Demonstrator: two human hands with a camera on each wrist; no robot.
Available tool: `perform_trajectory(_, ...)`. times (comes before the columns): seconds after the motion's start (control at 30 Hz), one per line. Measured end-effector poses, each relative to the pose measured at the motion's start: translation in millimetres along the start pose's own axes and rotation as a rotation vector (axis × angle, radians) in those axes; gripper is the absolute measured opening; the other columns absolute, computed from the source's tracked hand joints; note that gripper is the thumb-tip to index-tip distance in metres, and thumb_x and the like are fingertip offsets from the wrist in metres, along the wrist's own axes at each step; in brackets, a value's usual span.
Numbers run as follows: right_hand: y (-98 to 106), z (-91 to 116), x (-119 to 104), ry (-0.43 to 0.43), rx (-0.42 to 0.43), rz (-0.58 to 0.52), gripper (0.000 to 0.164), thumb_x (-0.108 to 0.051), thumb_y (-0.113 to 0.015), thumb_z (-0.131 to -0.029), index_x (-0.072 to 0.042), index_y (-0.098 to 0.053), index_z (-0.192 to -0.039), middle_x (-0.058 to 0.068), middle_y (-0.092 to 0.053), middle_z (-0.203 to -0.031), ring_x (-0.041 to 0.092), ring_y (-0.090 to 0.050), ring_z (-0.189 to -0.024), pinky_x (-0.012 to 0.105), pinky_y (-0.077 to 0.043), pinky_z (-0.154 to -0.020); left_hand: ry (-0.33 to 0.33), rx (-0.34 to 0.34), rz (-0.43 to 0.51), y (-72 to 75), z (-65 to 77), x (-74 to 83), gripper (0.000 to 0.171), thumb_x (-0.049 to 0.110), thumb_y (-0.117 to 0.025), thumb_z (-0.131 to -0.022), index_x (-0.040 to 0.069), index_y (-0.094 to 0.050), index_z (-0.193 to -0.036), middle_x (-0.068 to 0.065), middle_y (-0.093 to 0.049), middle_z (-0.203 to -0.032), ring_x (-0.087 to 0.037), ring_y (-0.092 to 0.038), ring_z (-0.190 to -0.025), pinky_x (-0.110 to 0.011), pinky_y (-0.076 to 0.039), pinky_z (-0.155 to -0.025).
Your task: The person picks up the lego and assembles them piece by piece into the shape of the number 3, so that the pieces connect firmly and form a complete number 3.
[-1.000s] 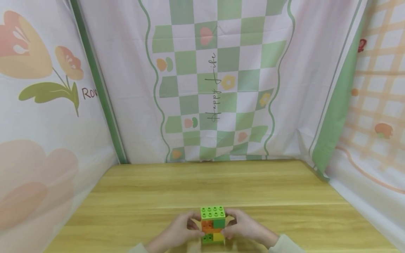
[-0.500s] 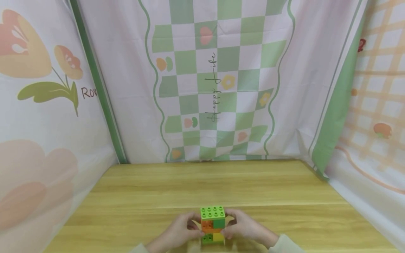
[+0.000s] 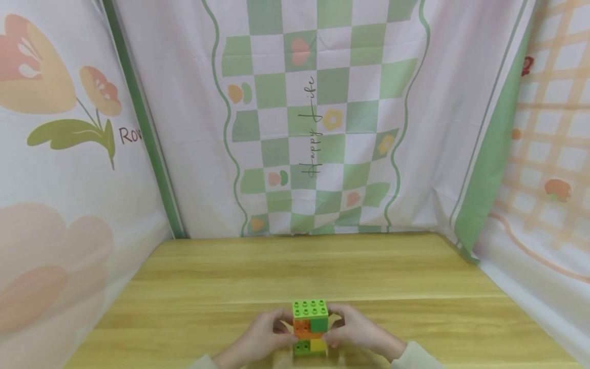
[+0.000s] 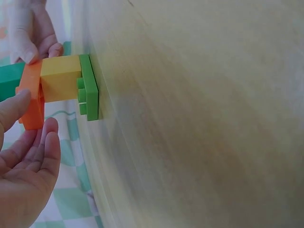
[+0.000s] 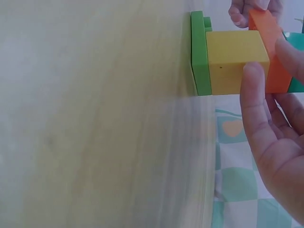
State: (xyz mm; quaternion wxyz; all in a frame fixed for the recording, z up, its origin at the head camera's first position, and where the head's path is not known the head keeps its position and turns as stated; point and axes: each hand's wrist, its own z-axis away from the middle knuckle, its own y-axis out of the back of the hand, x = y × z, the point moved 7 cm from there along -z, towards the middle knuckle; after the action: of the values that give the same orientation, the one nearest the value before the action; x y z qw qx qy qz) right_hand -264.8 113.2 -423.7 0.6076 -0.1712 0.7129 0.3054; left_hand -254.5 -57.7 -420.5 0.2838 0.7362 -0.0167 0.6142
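A tower of toy building bricks (image 3: 310, 310) stands upright at the near middle of the table, topped by a light green studded plate. Below the top are a dark green brick (image 3: 319, 326) and orange pieces. Lower down, a yellow brick (image 4: 61, 80) sits on a light green base plate (image 4: 90, 90), which appears to rest on the table. From the left, my left hand (image 3: 265, 333) grips the orange brick (image 4: 32, 95) between thumb and fingers. My right hand (image 3: 359, 330) holds the same orange layer from the right; one fingertip touches the yellow brick in the right wrist view.
The wood-grain table (image 3: 295, 266) stretches forward to a hanging cloth (image 3: 318, 128) with green and white checks. Printed cloths also hang along the left side (image 3: 60, 179) and the right side (image 3: 548, 154).
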Motion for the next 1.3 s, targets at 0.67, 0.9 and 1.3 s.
perform_trajectory(0.67,17.0,-13.5,-16.9,-0.041,0.047,0.083,0.037,-0.012,-0.063,-0.087,0.004,-0.055,-0.119,0.010,-0.058,-0.102,0.031,-0.060,-0.077,0.041,-0.051,-0.067,-0.022,0.062,0.015,15.4,-18.0,8.8,0.036,0.021,-0.070,-0.082,0.000,-0.062,-0.110,-0.008,-0.064,-0.102,-0.019,-0.059,-0.085,-0.031,-0.050,-0.072)
perform_trajectory(0.9,29.1,-24.7,-22.9,-0.054,0.085,0.119,0.043,-0.019,-0.062,-0.088,0.008,-0.053,-0.121,0.012,-0.059,-0.102,0.027,-0.059,-0.083,0.048,-0.050,-0.071,-0.034,0.091,0.047,22.3,-33.5,8.9,0.041,0.025,-0.067,-0.085,-0.002,-0.061,-0.114,-0.010,-0.065,-0.102,-0.021,-0.061,-0.084,-0.038,-0.051,-0.075)
perform_trajectory(1.3,48.0,-42.4,-17.0,-0.090,0.175,0.119,0.055,-0.028,-0.061,-0.090,0.008,-0.046,-0.129,0.019,-0.058,-0.115,0.024,-0.059,-0.092,0.045,-0.049,-0.078,0.027,0.154,0.075,29.3,-54.8,-0.7,0.042,0.031,-0.062,-0.088,-0.003,-0.062,-0.113,-0.015,-0.066,-0.096,-0.017,-0.061,-0.078,-0.037,-0.051,-0.074)
